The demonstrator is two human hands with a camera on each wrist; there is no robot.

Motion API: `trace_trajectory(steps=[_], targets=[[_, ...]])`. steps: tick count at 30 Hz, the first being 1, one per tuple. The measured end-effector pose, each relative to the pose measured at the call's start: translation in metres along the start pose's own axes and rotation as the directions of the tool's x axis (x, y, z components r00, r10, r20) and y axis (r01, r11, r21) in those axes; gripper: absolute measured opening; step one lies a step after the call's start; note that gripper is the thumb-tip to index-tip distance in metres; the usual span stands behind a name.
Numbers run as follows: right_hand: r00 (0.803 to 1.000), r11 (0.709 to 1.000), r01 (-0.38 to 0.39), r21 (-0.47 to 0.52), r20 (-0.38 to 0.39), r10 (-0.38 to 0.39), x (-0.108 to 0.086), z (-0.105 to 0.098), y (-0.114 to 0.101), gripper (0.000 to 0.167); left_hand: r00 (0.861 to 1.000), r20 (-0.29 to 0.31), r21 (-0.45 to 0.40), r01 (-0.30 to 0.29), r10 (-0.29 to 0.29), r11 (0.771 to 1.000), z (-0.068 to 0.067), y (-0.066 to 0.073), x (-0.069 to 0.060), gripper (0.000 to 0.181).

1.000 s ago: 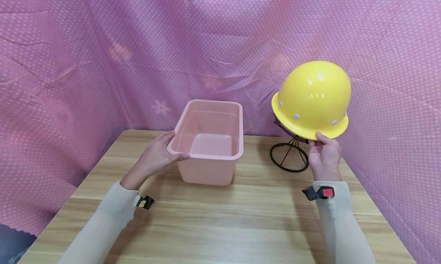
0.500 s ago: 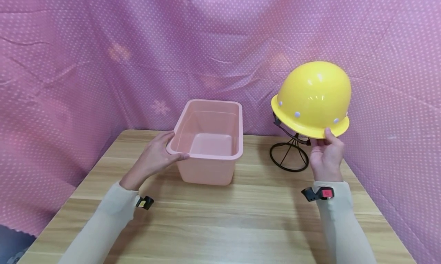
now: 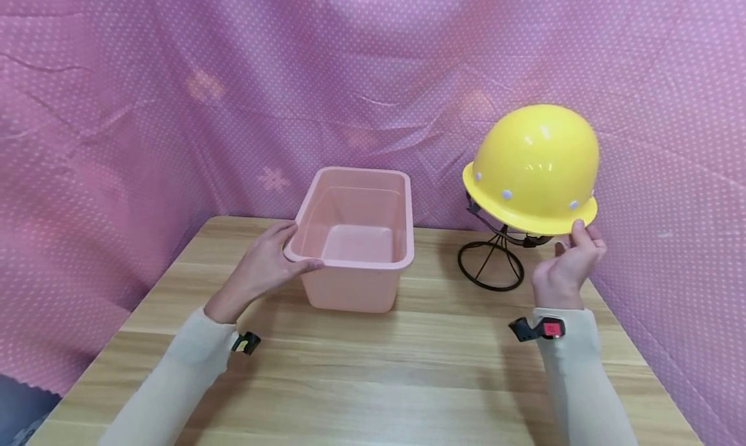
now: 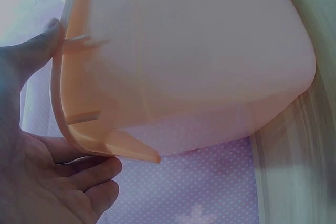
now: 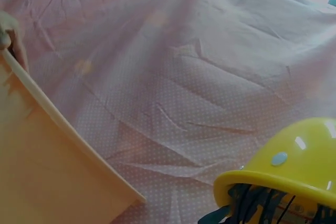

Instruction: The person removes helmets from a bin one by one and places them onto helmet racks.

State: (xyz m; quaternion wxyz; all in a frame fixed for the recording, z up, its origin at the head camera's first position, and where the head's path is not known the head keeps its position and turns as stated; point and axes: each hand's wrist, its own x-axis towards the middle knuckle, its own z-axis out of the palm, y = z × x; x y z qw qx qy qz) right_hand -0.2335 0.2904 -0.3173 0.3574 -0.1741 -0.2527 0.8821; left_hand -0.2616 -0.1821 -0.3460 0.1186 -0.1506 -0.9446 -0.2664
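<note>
A yellow hard hat [image 3: 536,167] sits tilted on a black wire stand [image 3: 491,266] at the right of the table in the head view. Thumb above and fingers below, my right hand [image 3: 568,271] pinches the front right of its brim. Under the hat hang dark straps [image 5: 252,198], seen in the right wrist view. Left of it stands a pink plastic bin [image 3: 355,284] with bare inner walls. My left hand [image 3: 262,265] grips the bin's near left corner, thumb on the front rim and fingers along the left side, as the left wrist view also shows.
A light wood table [image 3: 373,381] bears the bin and the stand. Behind and on both sides hangs a pink dotted cloth [image 3: 326,77], close to the hat's right side. Black wrist straps [image 3: 539,328] sit on both sleeves.
My right hand has slid to the right along the brim. The hard hat has shifted and turned slightly on the stand. My left hand and the bin have stayed put.
</note>
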Motion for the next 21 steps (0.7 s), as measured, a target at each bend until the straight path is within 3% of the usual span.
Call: trace_trajectory(steps=[3, 10, 12, 14, 16, 17, 19, 21], targets=[[0.997, 0.997, 0.078, 0.004, -0.013, -0.078, -0.001, 0.002, -0.003, 0.030, 1.000, -0.005, -0.002, -0.004, 0.004, 1.000, -0.001, 0.000, 0.000, 0.108], [0.986, 0.986, 0.161, -0.043, 0.041, -0.159, -0.005, 0.004, -0.010, 0.050, 1.000, 0.027, 0.016, -0.006, 0.006, 1.000, -0.008, 0.001, 0.000, 0.105], [0.973, 0.970, 0.224, -0.094, 0.072, -0.218, -0.010, 0.004, -0.011, 0.055, 0.999, 0.042, 0.029, -0.012, 0.011, 1.000, -0.011, 0.003, 0.001, 0.103], [0.945, 0.934, 0.318, -0.160, 0.129, -0.300, -0.016, 0.006, -0.010, 0.058, 0.999, 0.048, 0.037, -0.017, 0.015, 0.999, -0.014, 0.006, 0.002, 0.101], [0.894, 0.878, 0.432, -0.205, 0.222, -0.389, -0.025, 0.011, -0.009, 0.060, 0.999, 0.049, 0.037, -0.025, 0.024, 0.999, -0.018, 0.009, 0.005, 0.099], [0.856, 0.843, 0.495, -0.208, 0.283, -0.433, -0.030, 0.014, -0.009, 0.061, 0.998, 0.046, 0.037, -0.037, 0.036, 0.999, -0.019, 0.011, 0.006, 0.097], [0.759, 0.750, 0.621, -0.227, 0.414, -0.503, -0.041, 0.020, -0.007, 0.061, 0.997, 0.040, 0.033, -0.065, 0.064, 0.997, -0.023, 0.016, 0.009, 0.095], [0.645, 0.633, 0.734, -0.246, 0.542, -0.538, -0.051, 0.025, -0.006, 0.063, 0.994, 0.036, 0.038, -0.108, 0.107, 0.993, -0.027, 0.022, 0.013, 0.093]])
